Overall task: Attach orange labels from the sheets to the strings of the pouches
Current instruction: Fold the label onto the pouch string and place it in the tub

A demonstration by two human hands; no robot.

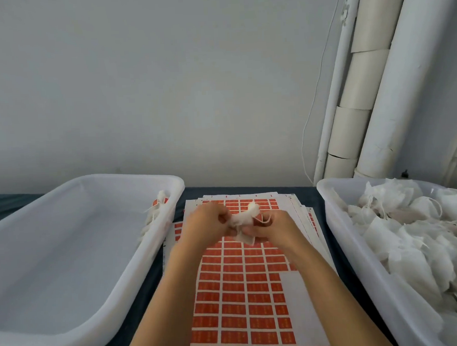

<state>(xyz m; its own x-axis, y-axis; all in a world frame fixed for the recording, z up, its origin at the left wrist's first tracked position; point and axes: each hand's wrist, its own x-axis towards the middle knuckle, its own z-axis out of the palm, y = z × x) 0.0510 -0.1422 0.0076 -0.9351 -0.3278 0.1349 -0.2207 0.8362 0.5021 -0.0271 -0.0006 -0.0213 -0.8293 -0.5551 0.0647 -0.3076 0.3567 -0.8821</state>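
Note:
A small white pouch (244,217) is held between both hands above the stack of label sheets (241,291). My left hand (205,224) grips its left side. My right hand (274,227) pinches its string, with a bit of orange label showing at the fingertips. The top sheet carries rows of orange labels, with a bare white patch at its right side. One labelled pouch (158,211) lies against the right inner wall of the left tub.
A white plastic tub (79,328) stands on the left, nearly bare inside. A second white tub (330,220) on the right holds several unlabelled pouches (410,232). Dark cloth covers the table. Cardboard and white tubes (371,86) lean in the far right corner.

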